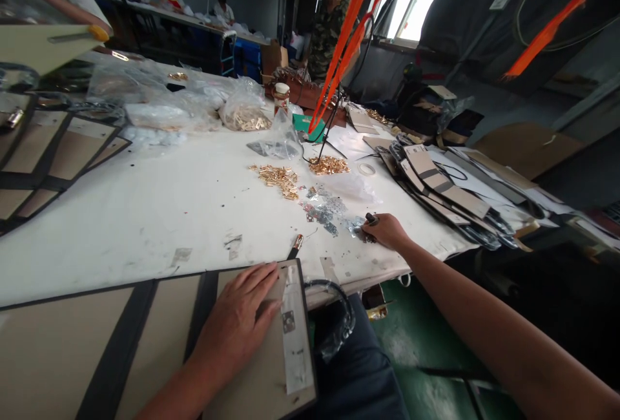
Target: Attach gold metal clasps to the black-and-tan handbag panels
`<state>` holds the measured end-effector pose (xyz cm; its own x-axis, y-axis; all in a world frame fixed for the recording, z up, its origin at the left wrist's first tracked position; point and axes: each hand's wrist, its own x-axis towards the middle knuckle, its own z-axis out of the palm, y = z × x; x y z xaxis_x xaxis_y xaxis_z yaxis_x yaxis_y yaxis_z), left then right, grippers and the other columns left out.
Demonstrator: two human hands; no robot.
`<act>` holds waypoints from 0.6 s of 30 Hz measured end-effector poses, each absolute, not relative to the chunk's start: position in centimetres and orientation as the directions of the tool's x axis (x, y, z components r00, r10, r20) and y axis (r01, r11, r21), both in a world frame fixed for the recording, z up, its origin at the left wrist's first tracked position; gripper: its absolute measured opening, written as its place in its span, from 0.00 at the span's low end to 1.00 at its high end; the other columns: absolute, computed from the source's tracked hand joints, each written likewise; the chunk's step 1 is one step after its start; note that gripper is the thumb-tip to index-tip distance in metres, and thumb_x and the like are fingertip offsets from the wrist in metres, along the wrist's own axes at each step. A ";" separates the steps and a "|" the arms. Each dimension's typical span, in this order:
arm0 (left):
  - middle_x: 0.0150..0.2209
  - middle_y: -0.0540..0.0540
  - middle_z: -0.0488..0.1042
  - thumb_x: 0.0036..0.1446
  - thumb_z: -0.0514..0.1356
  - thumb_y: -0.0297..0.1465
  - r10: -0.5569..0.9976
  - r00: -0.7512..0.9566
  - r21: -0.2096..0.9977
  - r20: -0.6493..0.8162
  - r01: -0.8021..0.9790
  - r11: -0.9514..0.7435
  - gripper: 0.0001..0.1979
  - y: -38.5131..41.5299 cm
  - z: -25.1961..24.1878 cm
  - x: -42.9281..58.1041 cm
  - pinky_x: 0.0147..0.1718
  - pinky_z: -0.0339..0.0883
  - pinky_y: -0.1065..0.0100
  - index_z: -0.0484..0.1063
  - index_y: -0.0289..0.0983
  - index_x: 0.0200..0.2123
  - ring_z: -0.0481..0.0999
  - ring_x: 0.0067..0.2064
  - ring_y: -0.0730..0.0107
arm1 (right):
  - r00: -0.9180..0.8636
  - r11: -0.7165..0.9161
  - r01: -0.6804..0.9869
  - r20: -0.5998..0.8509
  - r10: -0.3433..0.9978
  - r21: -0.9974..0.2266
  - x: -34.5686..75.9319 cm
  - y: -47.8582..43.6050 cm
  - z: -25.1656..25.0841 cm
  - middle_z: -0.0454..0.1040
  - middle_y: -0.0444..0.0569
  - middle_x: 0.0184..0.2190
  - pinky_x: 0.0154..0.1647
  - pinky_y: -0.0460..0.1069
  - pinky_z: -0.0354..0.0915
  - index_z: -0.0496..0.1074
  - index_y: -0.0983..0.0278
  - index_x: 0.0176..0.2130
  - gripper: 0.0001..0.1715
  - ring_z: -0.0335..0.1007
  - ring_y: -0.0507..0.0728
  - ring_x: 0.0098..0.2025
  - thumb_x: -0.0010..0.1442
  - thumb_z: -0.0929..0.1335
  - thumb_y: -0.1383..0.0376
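My left hand (237, 320) lies flat, fingers stretched, on a tan board panel with black strips (121, 342) at the table's near edge. A small silver metal plate (289, 322) sits on the panel just right of the fingertips. My right hand (387, 231) reaches out to a scatter of small silver metal pieces (327, 210) on the white table (145, 213); its fingers are curled around a small dark object (371, 220) that I cannot name. Two heaps of gold metal fittings (279, 179) lie farther out.
Stacked tan and black panels (436, 181) lie at the right; more panels (43, 148) at the left. Plastic bags (245, 110) of fittings, a jar (281, 97) and orange straps (349, 32) stand at the back. A person in camouflage (327, 32) stands beyond the table.
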<state>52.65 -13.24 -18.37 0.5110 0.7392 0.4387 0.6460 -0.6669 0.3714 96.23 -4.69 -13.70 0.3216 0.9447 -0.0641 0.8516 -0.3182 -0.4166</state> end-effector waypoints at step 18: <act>0.66 0.44 0.73 0.66 0.63 0.32 0.802 0.494 0.468 0.336 0.652 -0.597 0.25 -14.4 -17.1 53.0 0.67 0.66 0.43 0.72 0.41 0.65 0.70 0.67 0.50 | 0.216 -0.237 0.919 -0.101 0.971 -0.316 95.6 -4.0 -12.7 0.75 0.43 0.19 0.24 0.45 0.58 0.76 0.62 0.27 0.02 0.70 0.54 0.24 0.51 0.72 0.65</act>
<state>53.00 -14.36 -17.15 0.4936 0.8023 0.3358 0.6520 -0.5968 0.4677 95.59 -4.04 -12.71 0.2156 0.9713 -0.1008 0.9187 -0.2368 -0.3160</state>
